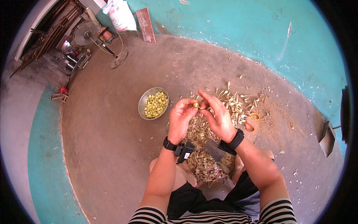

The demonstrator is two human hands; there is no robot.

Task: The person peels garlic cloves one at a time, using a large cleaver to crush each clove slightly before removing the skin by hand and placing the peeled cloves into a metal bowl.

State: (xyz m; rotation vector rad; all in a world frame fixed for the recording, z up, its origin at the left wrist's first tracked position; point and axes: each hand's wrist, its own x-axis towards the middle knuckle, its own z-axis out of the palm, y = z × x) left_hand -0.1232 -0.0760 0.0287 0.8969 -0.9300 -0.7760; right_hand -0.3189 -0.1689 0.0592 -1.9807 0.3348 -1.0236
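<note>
My left hand (180, 117) pinches a small greenish garlic-like bulb (196, 104) between thumb and fingers. At the bulb's stem end, my right hand (219, 119) has its thumb and a finger drawn together on a thin dry strand, while its index finger is raised. Below both hands a heap of dry papery skins (200, 131) spreads between my feet. Bulbs with long dried stems (236, 107) lie in a loose pile beyond my right hand. Left of my left hand stands a metal bowl (140, 107) holding many peeled yellow-green pieces (155, 105).
Orange-handled scissors (249, 126) lie by the stemmed bulbs. A flat dark piece (214, 149) rests on the skins. A standing fan (86, 33), a white sack (121, 16) and a reddish board (146, 25) are at the far side. A metal dustpan-like object (327, 138) is near the right wall.
</note>
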